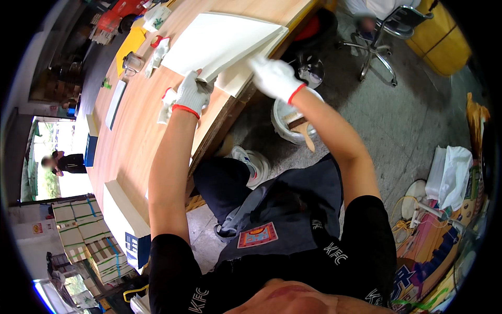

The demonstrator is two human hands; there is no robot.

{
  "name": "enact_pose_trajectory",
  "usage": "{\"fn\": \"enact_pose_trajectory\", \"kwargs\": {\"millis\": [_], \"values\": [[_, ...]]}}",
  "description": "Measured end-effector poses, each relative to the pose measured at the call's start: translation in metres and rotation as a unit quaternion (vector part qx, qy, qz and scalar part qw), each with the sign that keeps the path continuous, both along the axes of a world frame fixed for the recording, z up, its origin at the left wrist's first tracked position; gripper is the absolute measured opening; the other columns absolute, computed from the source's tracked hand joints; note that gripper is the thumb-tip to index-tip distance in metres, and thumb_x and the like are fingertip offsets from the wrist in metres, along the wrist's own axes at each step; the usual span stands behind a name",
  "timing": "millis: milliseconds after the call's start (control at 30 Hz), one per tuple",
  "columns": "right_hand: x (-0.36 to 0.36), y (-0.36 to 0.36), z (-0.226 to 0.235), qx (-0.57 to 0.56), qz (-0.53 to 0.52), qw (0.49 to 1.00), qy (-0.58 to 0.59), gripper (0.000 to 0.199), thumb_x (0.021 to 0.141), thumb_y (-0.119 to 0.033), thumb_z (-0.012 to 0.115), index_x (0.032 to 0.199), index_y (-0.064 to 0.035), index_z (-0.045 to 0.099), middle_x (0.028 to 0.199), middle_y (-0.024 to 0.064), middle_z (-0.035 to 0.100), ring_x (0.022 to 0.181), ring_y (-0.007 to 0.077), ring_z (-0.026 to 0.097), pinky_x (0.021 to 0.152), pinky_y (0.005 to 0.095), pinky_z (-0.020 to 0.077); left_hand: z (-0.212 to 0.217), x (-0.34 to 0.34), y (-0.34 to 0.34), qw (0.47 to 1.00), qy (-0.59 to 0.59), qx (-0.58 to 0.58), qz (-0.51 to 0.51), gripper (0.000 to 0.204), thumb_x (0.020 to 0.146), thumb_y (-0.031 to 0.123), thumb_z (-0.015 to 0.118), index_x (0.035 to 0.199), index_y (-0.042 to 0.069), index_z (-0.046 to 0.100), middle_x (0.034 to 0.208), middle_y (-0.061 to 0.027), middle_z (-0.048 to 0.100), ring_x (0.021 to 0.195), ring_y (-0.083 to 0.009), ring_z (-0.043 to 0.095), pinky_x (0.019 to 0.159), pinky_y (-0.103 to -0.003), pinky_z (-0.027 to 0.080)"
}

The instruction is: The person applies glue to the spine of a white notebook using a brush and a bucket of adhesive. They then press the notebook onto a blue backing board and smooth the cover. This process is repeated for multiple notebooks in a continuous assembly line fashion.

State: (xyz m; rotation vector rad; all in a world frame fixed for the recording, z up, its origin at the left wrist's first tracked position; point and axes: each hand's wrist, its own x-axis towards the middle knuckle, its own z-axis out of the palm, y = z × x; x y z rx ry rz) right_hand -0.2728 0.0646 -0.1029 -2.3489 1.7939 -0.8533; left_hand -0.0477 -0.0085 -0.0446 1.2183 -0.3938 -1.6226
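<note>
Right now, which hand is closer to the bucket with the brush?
Right. In this view, the right hand appears just above the white bucket; the left hand is farther off, over the wooden table.

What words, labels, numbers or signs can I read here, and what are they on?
I won't copy wording or brands.
Black shirt: clear white letters.
Blue-ended block: pale characters, blurred.
Apron patch: too small to read.
Red wall sign: too small.
Patterned sheet: large lettering, distorted.
</note>
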Motion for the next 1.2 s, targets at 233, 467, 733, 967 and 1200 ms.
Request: {"fn": "enact_pose_trajectory", "kwargs": {"millis": [233,467,733,967,1200], "values": [[-0.082,-0.073,0.028,0.341,0.048,0.629,-0.697,0.04,0.102,-0.039,0.044,0.125,-0.0079,0.057,0.098,0.0203,0.07,0.06,0.0159,0.06,0.052,0.0257,0.0524,0.031,0.088,-0.021,0.991,0.075,-0.035,-0.108,0.02,0.097,0.013,0.053,0.106,-0.004,0.053,0.094,-0.0193,0.066,0.078,-0.0251,0.071,0.059,-0.029,0.062],[0.026,-0.054,0.071,0.433,0.118,0.78,-0.435,0.035,0.094,-0.038,0.061,0.119,-0.0139,0.069,0.106,-0.0052,0.066,0.082,0.0038,0.055,0.055,0.0251,0.0444,0.105,0.174,0.084,0.896,-0.421,-0.092,-0.112,0.019,0.092,0.018,0.059,0.105,0.003,0.06,0.08,-0.0049,0.065,0.062,-0.0117,0.065,0.046,-0.023,0.053],[0.223,-0.043,0.058,0.389,0.298,0.791,-0.366,0.029,0.097,-0.021,0.057,0.114,0.002,0.065,0.103,0.0046,0.066,0.095,0.0103,0.061,0.078,0.025,0.0492,0.035,0.336,0.214,0.937,-0.278,-0.187,0.102,0.057,0.085,0.002,0.039,0.141,-0.004,0.042,0.118,-0.0165,0.062,0.097,-0.0171,0.066,0.075,-0.027,0.057],[0.275,-0.008,0.055,0.355,0.214,0.899,-0.142,0.028,0.095,-0.028,0.05,0.101,-0.0056,0.066,0.098,0.0124,0.065,0.089,0.0246,0.06,0.081,0.0361,0.0477,-0.029,0.365,0.238,0.936,-0.338,-0.037,0.087,0.047,0.087,0.023,0.064,0.128,0.001,0.054,0.103,-0.0062,0.063,0.084,-0.0146,0.061,0.068,-0.027,0.051],[0.269,0.002,0.048,0.154,0.206,0.966,0.011,0.046,0.094,-0.044,0.056,0.128,-0.0128,0.061,0.117,0.0106,0.067,0.108,0.0274,0.06,0.095,0.0395,0.0452,-0.021,0.35,0.265,0.562,-0.826,0.025,0.003,0.068,0.079,0.051,0.074,0.128,0.007,0.055,0.125,-0.0177,0.06,0.111,-0.0334,0.06,0.086,-0.046,0.052]]}}
